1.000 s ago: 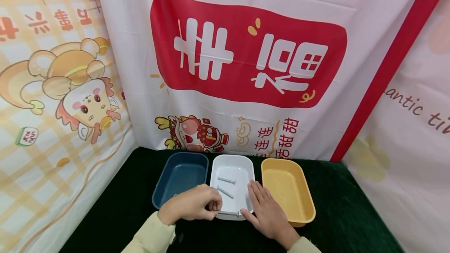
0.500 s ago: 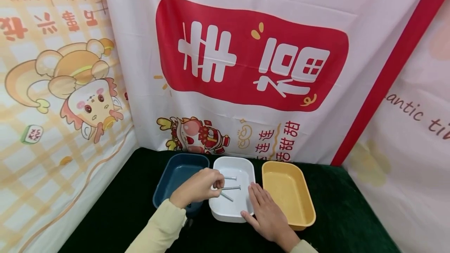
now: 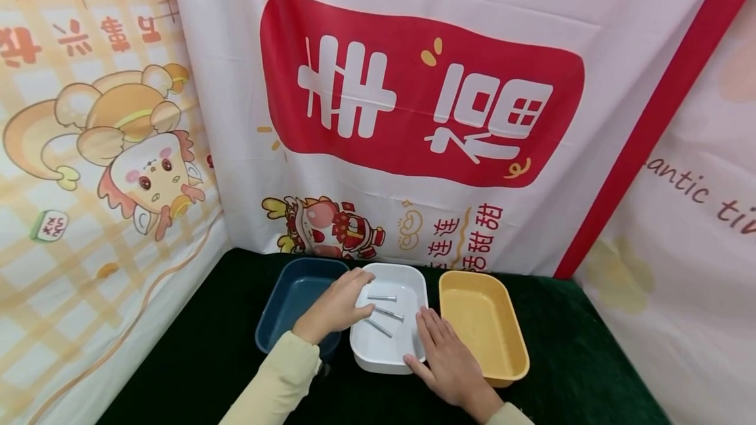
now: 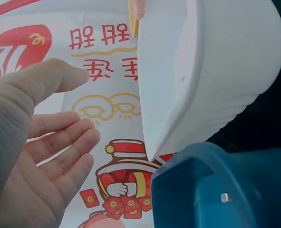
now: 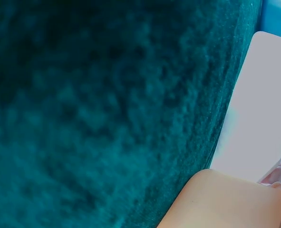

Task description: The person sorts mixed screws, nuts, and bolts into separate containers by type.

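Observation:
Three silver bolts lie in the white tray [image 3: 392, 354]: a far bolt [image 3: 382, 298], a middle bolt [image 3: 390, 313] and a near bolt [image 3: 378, 328]. My left hand [image 3: 336, 305] is over the tray's left edge, near the bolts. Its fingers are spread with nothing between them, as the left wrist view also shows, with the white tray's wall [image 4: 235, 52] beside that hand. On the tray's right side rests my right hand [image 3: 451, 361], fingers straight along the rim. In the right wrist view, part of this hand [image 5: 230, 199] shows against the white wall.
A dark blue tray [image 3: 301, 290] stands left of the white one, partly behind my left arm; a small shiny piece [image 4: 225, 197] is in it. To the right stands a yellow tray [image 3: 481, 313]. Dark green cloth [image 3: 579, 346] covers the table, with printed fabric walls behind.
My left hand carried a bolt from the white tray's near edge further in and let it go; its fingers have since spread and moved slightly up. The right hand stayed put.

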Demonstrator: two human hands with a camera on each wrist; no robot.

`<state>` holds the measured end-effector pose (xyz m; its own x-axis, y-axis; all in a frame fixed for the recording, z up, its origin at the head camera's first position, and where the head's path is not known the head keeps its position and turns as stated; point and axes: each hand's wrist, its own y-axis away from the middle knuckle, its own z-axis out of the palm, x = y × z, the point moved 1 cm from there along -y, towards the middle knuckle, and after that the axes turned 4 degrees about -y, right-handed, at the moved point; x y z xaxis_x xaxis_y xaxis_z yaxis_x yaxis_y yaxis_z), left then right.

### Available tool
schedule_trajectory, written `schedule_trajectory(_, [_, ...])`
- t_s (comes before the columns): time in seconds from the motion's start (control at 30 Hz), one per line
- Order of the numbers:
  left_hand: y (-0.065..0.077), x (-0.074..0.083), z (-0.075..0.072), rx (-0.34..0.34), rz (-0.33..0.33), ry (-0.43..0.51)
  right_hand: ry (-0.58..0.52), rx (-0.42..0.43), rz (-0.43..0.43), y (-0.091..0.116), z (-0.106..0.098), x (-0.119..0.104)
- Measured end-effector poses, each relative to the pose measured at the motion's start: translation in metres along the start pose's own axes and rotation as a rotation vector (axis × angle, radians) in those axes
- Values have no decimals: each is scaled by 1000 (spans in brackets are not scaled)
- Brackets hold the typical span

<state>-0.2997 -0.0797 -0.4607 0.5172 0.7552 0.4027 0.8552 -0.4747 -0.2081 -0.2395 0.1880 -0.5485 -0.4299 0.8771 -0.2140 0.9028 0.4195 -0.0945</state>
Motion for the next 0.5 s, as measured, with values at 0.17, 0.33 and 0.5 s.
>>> schedule_trajectory(0.17, [13, 2, -6, 14, -6, -1, 9, 3, -2, 0, -1, 0])
schedule_trajectory(0.33, [26, 9, -16, 28, 15, -14, 7, 3, -7, -1, -1, 0])
schedule_trajectory(0.5, [36, 23, -27, 20, 58, -30, -12, -9, -5, 0, -1, 0])
